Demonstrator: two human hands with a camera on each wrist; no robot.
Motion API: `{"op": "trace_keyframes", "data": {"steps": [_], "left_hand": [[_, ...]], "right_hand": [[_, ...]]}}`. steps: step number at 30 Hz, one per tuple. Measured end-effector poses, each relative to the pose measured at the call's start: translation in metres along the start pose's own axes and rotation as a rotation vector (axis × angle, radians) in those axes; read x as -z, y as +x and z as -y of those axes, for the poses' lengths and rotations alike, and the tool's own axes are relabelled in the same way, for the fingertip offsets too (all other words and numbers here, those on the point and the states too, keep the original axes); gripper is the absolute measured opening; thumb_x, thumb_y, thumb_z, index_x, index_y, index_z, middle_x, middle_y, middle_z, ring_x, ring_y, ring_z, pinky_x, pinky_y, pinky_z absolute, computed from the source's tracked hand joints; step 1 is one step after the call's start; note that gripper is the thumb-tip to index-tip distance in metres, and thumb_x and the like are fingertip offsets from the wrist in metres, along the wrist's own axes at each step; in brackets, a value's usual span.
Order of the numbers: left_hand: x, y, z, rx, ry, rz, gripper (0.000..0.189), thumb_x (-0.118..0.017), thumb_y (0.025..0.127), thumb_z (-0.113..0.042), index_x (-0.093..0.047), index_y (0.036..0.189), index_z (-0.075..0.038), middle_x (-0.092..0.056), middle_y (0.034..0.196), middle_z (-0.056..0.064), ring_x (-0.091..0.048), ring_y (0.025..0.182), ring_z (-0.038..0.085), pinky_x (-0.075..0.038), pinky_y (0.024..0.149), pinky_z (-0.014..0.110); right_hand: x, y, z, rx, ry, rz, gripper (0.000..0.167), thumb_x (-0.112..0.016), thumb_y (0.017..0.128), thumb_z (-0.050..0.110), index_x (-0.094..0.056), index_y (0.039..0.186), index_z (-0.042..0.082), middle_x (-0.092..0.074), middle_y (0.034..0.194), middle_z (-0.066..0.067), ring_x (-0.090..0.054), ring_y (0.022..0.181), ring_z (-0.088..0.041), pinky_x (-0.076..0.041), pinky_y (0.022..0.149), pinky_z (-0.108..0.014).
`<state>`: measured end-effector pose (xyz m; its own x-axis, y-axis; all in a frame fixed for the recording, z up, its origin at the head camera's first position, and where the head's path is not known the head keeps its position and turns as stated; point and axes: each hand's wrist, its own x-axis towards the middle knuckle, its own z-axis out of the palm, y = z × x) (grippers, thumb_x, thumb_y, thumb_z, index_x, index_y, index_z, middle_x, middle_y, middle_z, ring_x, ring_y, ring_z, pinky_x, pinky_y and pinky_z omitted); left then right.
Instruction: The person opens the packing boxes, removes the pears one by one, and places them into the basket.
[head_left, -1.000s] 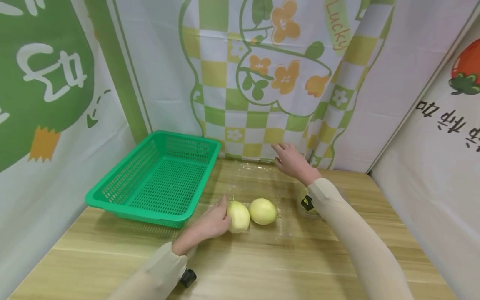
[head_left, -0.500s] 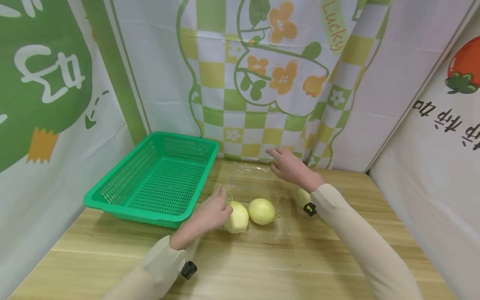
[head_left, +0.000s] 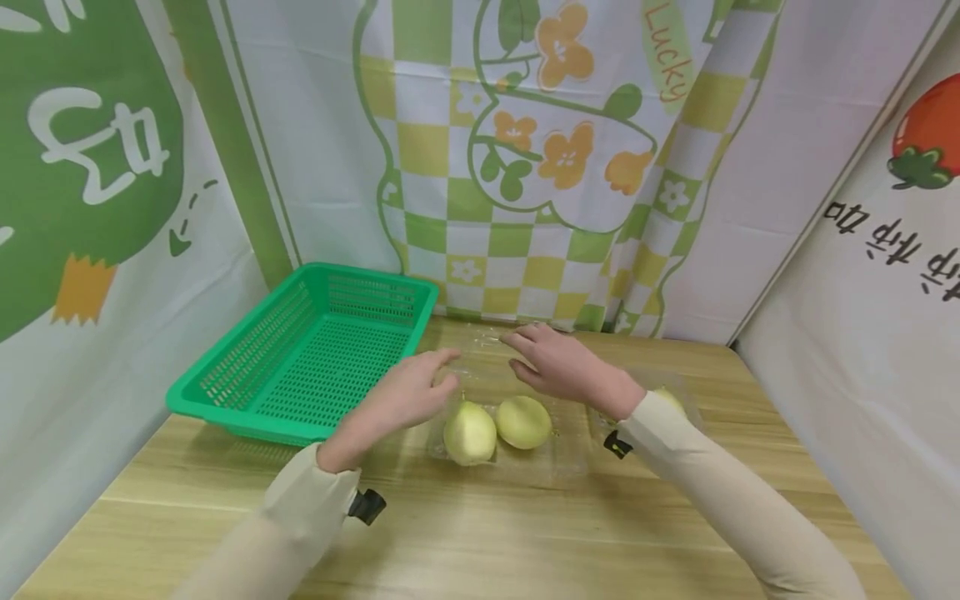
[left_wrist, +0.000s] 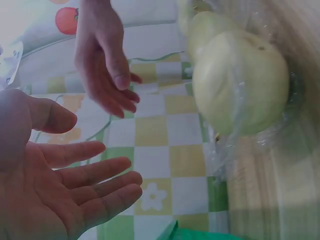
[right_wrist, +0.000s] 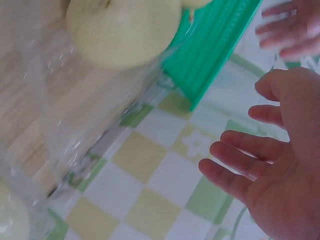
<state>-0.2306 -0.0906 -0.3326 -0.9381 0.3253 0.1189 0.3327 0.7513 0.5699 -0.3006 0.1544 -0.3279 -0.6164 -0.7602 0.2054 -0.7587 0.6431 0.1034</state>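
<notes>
Two round, pale yellow fruits with thin stems, a left one (head_left: 470,434) and a right one (head_left: 523,422), sit side by side in a clear plastic box (head_left: 568,460) with its lid folded back. Above and left of them is the left hand (head_left: 405,388), fingers extended, holding nothing. The right hand (head_left: 553,363) hovers over the clear lid behind the fruits, its fingers loosely spread. In the left wrist view the left palm (left_wrist: 60,195) faces the right hand (left_wrist: 100,60) across a gap. The right wrist view also has the right palm (right_wrist: 280,195) bare.
A green perforated basket (head_left: 240,419) stands to the left, close by the left hand. Under the right forearm another clear box holds a pale fruit (head_left: 670,400), partly covered by the sleeve. A checked curtain (head_left: 510,275) hangs along the table's back edge.
The left hand has left the side of the left fruit and moved up and leftward. The right hand has come lower and to the left. Both fruits in the middle stay put.
</notes>
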Motion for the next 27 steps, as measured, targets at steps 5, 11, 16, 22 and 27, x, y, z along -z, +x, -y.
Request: {"op": "trace_keyframes", "data": {"steps": [5, 11, 16, 22, 27], "left_hand": [[0.018, 0.0, -0.002, -0.033, -0.014, -0.022, 0.046, -0.04, 0.103, -0.031, -0.05, 0.143, -0.01, -0.061, 0.136, 0.01, -0.063, 0.083, 0.02, -0.052, 0.082, 0.04], [0.034, -0.004, 0.0, -0.061, -0.059, -0.072, 0.042, -0.04, 0.104, -0.031, -0.053, 0.14, -0.013, -0.062, 0.136, 0.008, -0.065, 0.108, 0.027, -0.054, 0.089, 0.046], [0.041, -0.007, 0.007, -0.096, -0.073, -0.12, 0.04, -0.04, 0.104, -0.03, -0.053, 0.14, -0.015, -0.06, 0.138, 0.006, -0.062, 0.117, 0.03, -0.053, 0.094, 0.048], [0.048, -0.007, 0.02, -0.122, -0.025, -0.157, 0.041, -0.041, 0.105, -0.029, -0.05, 0.142, -0.013, -0.055, 0.144, 0.008, -0.058, 0.123, 0.031, -0.051, 0.097, 0.05], [0.055, -0.008, 0.033, -0.108, 0.041, -0.164, 0.043, -0.039, 0.106, -0.03, -0.047, 0.144, -0.01, -0.051, 0.146, 0.012, -0.05, 0.132, 0.035, -0.046, 0.103, 0.054]], "right_hand": [[0.001, 0.001, 0.021, 0.055, 0.056, 0.033, 0.045, -0.05, 0.103, 0.031, -0.052, 0.141, 0.007, -0.06, 0.135, -0.013, -0.059, 0.123, -0.028, -0.054, 0.098, -0.044], [-0.003, 0.003, 0.039, 0.154, 0.081, 0.059, 0.043, -0.048, 0.103, 0.033, -0.054, 0.138, 0.008, -0.063, 0.13, -0.01, -0.061, 0.12, -0.025, -0.053, 0.1, -0.041], [-0.006, 0.006, 0.046, 0.17, 0.083, 0.055, 0.043, -0.05, 0.102, 0.033, -0.055, 0.138, 0.01, -0.063, 0.13, -0.008, -0.061, 0.119, -0.023, -0.053, 0.1, -0.039], [-0.013, 0.009, 0.054, 0.194, 0.073, 0.089, 0.044, -0.051, 0.102, 0.035, -0.054, 0.138, 0.01, -0.063, 0.131, -0.009, -0.06, 0.121, -0.024, -0.052, 0.102, -0.039], [-0.019, 0.01, 0.058, 0.178, 0.065, 0.148, 0.046, -0.048, 0.103, 0.037, -0.052, 0.141, 0.012, -0.06, 0.136, -0.009, -0.057, 0.125, -0.024, -0.05, 0.104, -0.039]]}}
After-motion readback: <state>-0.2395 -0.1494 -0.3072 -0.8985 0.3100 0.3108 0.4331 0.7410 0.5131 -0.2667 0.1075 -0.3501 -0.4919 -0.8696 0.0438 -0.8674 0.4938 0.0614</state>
